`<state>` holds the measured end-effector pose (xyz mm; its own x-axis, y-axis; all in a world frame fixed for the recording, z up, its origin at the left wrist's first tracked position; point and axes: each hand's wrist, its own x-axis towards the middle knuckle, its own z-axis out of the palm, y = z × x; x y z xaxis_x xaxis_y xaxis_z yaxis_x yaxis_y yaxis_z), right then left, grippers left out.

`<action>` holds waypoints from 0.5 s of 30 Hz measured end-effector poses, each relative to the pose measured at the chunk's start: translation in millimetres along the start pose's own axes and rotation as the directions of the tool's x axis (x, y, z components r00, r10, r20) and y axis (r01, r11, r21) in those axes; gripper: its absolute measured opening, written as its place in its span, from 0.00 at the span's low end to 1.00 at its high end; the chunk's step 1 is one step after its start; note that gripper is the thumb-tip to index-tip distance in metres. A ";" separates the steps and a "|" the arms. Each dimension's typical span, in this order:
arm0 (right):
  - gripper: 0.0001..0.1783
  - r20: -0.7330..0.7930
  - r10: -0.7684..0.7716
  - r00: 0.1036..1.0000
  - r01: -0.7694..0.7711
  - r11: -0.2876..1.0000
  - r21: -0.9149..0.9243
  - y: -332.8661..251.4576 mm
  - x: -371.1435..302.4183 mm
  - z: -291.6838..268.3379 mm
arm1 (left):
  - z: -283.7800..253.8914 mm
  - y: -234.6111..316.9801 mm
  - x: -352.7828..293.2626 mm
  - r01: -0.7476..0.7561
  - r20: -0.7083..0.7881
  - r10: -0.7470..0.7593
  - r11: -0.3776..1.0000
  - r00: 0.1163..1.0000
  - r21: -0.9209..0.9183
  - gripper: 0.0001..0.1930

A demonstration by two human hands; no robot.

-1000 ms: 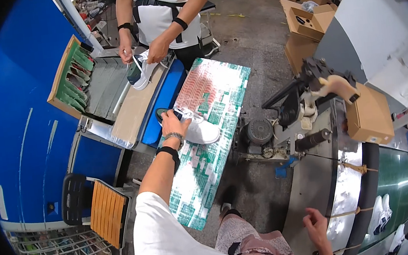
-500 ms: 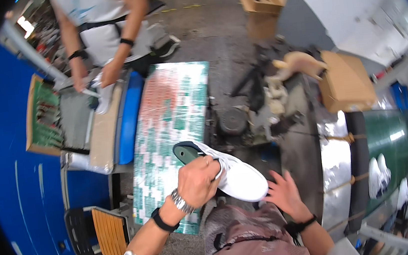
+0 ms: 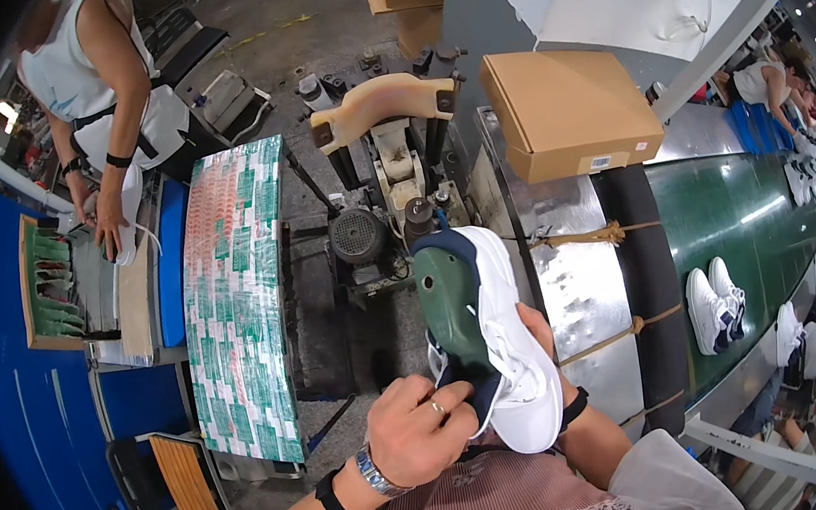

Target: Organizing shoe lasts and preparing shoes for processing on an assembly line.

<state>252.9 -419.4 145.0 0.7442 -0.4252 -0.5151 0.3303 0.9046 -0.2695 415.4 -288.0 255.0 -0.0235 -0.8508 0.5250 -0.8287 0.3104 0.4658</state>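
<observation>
In front of my body a white sneaker point(image 3: 525, 383) with a navy lining is held up, its toe toward me. A green shoe last point(image 3: 448, 301) with a round hole fills its opening. My left hand point(image 3: 420, 431), with a ring and a metal watch, has its fingers closed on the edge of the opening near the tongue and laces. My right hand point(image 3: 536, 329) grips the shoe from its right side; most of that hand is hidden behind the shoe.
Beyond the shoe stands a machine point(image 3: 396, 146) with a curved tan pad. A long board point(image 3: 238, 305) in printed wrap lies left. At right are a cardboard box point(image 3: 573, 110) and a green conveyor point(image 3: 729, 249) carrying white sneakers point(image 3: 714, 306). A co-worker point(image 3: 113, 97) handles another shoe.
The shoe has turned so its heel points away and its toe toward me. My right hand, open beside the toe before, now holds its side. The view has swung right.
</observation>
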 end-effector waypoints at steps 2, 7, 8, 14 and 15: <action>0.28 -0.009 -0.033 0.999 0.033 0.999 -0.011 -16.2 -11.7 -9.7 | 11.8 3.4 -3.8 0.170 0.026 -0.168 0.984 0.985 -0.061 0.08; 0.48 -0.007 -0.474 0.881 0.366 0.690 -0.624 -34.1 -20.4 -17.7 | 77.1 -30.3 -40.3 0.539 0.187 -0.505 0.796 0.842 -0.277 0.16; 0.48 0.003 -0.480 0.877 0.375 0.681 -0.629 -33.9 -17.5 -15.7 | 93.3 -42.8 -45.5 0.530 0.177 -0.499 0.800 0.848 -0.282 0.16; 0.50 0.378 -0.683 0.625 0.438 -0.094 -0.894 -59.6 18.0 47.2 | 132.6 -102.8 -14.0 0.568 0.206 -0.593 0.525 0.778 -0.634 0.17; 0.51 0.428 -0.684 0.591 0.405 -0.207 -0.891 -66.4 31.1 57.2 | 135.7 -115.6 -2.4 0.598 0.235 -0.619 0.481 0.749 -0.641 0.18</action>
<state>287.4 -491.0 193.4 0.4622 -0.8570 0.2277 -0.2839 -0.3863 -0.8776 435.4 -379.5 103.2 0.3638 -0.9294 -0.0623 -0.0538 -0.0877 0.9947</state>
